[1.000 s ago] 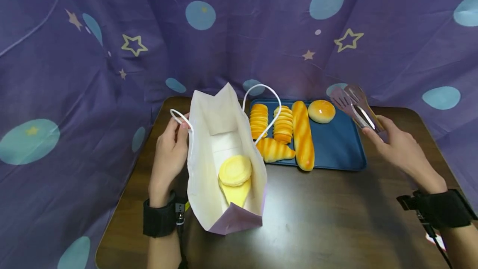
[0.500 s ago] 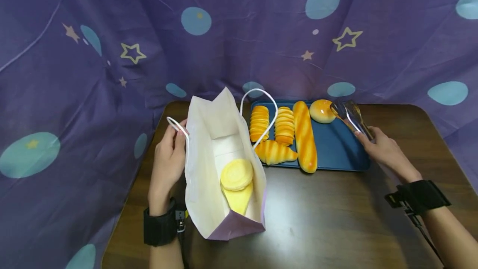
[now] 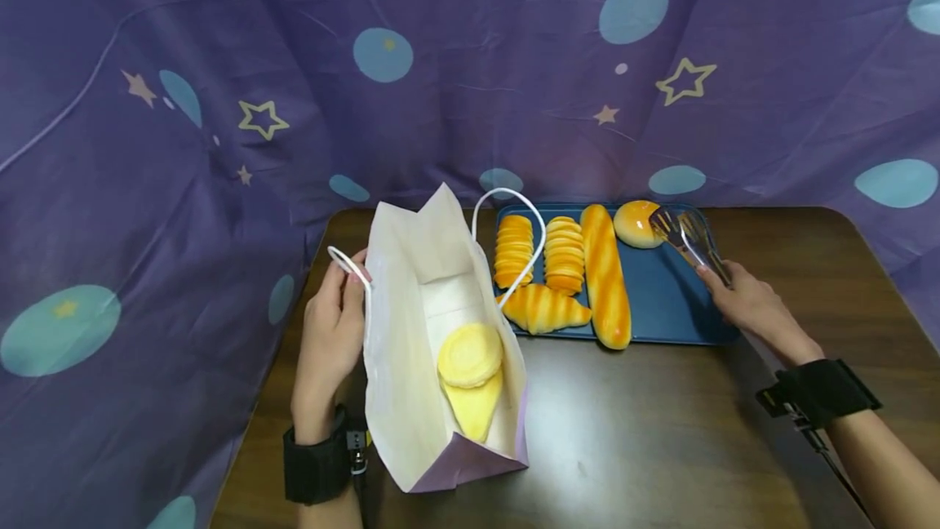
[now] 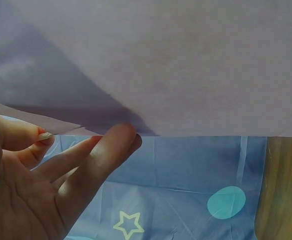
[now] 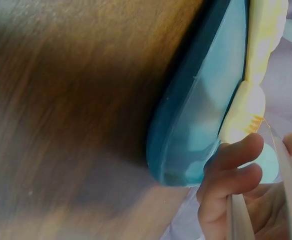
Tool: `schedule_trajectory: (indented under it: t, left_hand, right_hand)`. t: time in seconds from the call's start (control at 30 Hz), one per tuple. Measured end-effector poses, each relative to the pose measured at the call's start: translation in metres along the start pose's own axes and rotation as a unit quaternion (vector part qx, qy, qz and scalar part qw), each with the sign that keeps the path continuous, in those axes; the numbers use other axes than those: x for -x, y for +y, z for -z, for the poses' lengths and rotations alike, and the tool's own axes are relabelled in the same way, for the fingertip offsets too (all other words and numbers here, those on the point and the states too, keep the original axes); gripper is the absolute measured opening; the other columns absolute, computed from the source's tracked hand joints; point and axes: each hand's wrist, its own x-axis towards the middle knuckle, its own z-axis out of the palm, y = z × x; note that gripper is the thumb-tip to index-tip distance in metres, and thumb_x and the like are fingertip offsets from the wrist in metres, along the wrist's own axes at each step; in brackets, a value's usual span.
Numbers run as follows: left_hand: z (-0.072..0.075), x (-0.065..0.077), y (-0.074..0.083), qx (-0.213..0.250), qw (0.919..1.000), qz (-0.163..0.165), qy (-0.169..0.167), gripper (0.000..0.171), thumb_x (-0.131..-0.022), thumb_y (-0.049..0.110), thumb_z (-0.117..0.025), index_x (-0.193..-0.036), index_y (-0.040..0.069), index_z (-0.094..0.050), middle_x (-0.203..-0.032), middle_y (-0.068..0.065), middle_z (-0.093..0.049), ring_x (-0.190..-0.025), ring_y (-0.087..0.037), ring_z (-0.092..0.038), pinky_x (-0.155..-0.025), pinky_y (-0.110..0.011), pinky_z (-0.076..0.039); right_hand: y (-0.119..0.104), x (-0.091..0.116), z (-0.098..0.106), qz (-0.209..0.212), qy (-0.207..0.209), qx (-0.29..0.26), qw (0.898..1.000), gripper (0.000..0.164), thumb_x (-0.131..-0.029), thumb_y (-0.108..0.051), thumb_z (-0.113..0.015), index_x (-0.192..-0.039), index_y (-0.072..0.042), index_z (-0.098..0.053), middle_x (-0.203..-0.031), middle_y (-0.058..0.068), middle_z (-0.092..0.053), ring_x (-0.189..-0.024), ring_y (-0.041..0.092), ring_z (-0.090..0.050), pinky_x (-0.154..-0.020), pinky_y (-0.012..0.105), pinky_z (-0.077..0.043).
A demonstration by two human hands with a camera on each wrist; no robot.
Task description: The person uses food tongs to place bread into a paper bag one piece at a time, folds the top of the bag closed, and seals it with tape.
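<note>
Right hand [image 3: 752, 300]: it's curling around the Tongs [image 3: 686, 249], fingers bent and thumb pressing from the other side; nothing else is sitting in its grip;
Tongs: their two arms are standing apart, the heads slanting over the right edge of the Round bun [image 3: 633, 223]; whether they're touching it, I can't tell from here;
Round bun: it's lying at the far side of the Tray [image 3: 664, 304], just beside the top of the Long loaf [image 3: 607, 284];
Left hand [image 3: 334, 325]: it's holding the side of the Paper bag [image 3: 396, 341] at the rim, fingers bent against it;
Paper bag: it's standing with its mouth wide open; a Yellow round [image 3: 470, 355] is lying inside, partly covering a Longer yellow piece [image 3: 476, 411];
Step in hand: this is looking like a pick-up, the tongs lining up on the bun;
Next move: it's calling for one head on either side of the bun, then an even squeeze; that smooth, domed top is probably inviting a slip if only one edge is getting caught
</note>
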Motion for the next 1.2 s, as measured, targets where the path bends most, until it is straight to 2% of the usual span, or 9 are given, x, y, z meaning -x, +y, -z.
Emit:
schedule_trajectory:
  t: [0.07, 0.3, 0.5, 0.63, 0.83, 1.03, 1.2]
  left_hand:
    - [0.0, 0.0, -0.001, -0.002, 1.0, -0.002, -0.001, 0.041, -0.105, 0.028, -0.039, -0.14, 0.012, -0.053, -0.139, -0.011, -0.057, -0.12, -0.022, -0.052, -0.097, -0.052, -0.043]
    - [0.001, 0.001, -0.002, 0.001, 1.0, -0.007, -0.005, 0.042, -0.106, 0.028, -0.038, -0.139, 0.008, -0.052, -0.139, -0.012, -0.057, -0.121, -0.023, -0.052, -0.097, -0.053, -0.044]
    - [0.001, 0.0, -0.002, 0.004, 0.9999, -0.015, -0.008, 0.043, -0.106, 0.029, -0.036, -0.14, 0.007, -0.05, -0.139, -0.013, -0.056, -0.12, -0.025, -0.054, -0.094, -0.055, -0.045]
    - [0.0, 0.0, -0.002, 0.001, 0.9999, -0.014, -0.007, 0.044, -0.106, 0.03, -0.036, -0.14, 0.007, -0.05, -0.139, -0.013, -0.057, -0.12, -0.024, -0.053, -0.095, -0.054, -0.045]
    - [0.0, 0.0, -0.002, -0.001, 0.9999, -0.015, -0.006, 0.044, -0.106, 0.031, -0.036, -0.14, 0.007, -0.05, -0.14, -0.012, -0.056, -0.121, -0.021, -0.052, -0.097, -0.052, -0.045]
    - [0.001, 0.001, -0.002, -0.002, 0.9999, -0.011, -0.008, 0.044, -0.106, 0.031, -0.036, -0.141, 0.008, -0.05, -0.139, -0.012, -0.056, -0.119, -0.022, -0.054, -0.095, -0.052, -0.046]
    - [0.001, 0.002, -0.001, -0.008, 0.9999, -0.011, -0.006, 0.044, -0.106, 0.031, -0.037, -0.141, 0.008, -0.05, -0.139, -0.012, -0.056, -0.119, -0.023, -0.053, -0.095, -0.053, -0.046]
  right_hand:
    - [0.0, -0.001, -0.002, 0.0, -0.007, 0.002, 1.0, 0.099, -0.097, -0.065, -0.018, -0.146, 0.021, -0.012, -0.073, 0.016, -0.057, -0.057, 0.022, -0.054, -0.046, 0.034, -0.041]
    - [-0.001, -0.006, -0.004, 0.016, -0.014, 0.002, 1.0, 0.088, -0.099, -0.063, -0.018, -0.131, 0.018, -0.03, -0.073, 0.016, -0.058, -0.057, 0.021, -0.057, -0.047, 0.034, -0.042]
    - [0.001, -0.008, -0.006, 0.02, 0.007, -0.007, 1.0, 0.086, -0.098, -0.063, -0.023, -0.141, 0.011, -0.032, -0.076, 0.015, -0.058, -0.057, 0.02, -0.059, -0.046, 0.034, -0.042]
    - [0.002, -0.007, -0.008, 0.016, 0.032, -0.007, 0.999, 0.09, -0.098, -0.063, -0.025, -0.148, 0.012, -0.027, -0.076, 0.015, -0.06, -0.057, 0.019, -0.06, -0.044, 0.034, -0.039]
    - [0.002, -0.005, -0.009, 0.009, 0.052, -0.002, 0.999, 0.089, -0.098, -0.063, -0.027, -0.149, 0.009, -0.027, -0.069, 0.012, -0.062, -0.055, 0.02, -0.059, -0.042, 0.033, -0.035]
    - [0.002, -0.003, -0.01, 0.005, 0.065, 0.002, 0.998, 0.087, -0.098, -0.062, -0.027, -0.149, 0.008, -0.028, -0.069, 0.013, -0.064, -0.053, 0.02, -0.059, -0.042, 0.033, -0.035]
    - [-0.002, 0.003, -0.008, 0.018, 0.09, 0.003, 0.996, 0.084, -0.099, -0.06, -0.03, -0.148, 0.009, -0.031, -0.07, 0.014, -0.066, -0.052, 0.02, -0.059, -0.043, 0.033, -0.035]
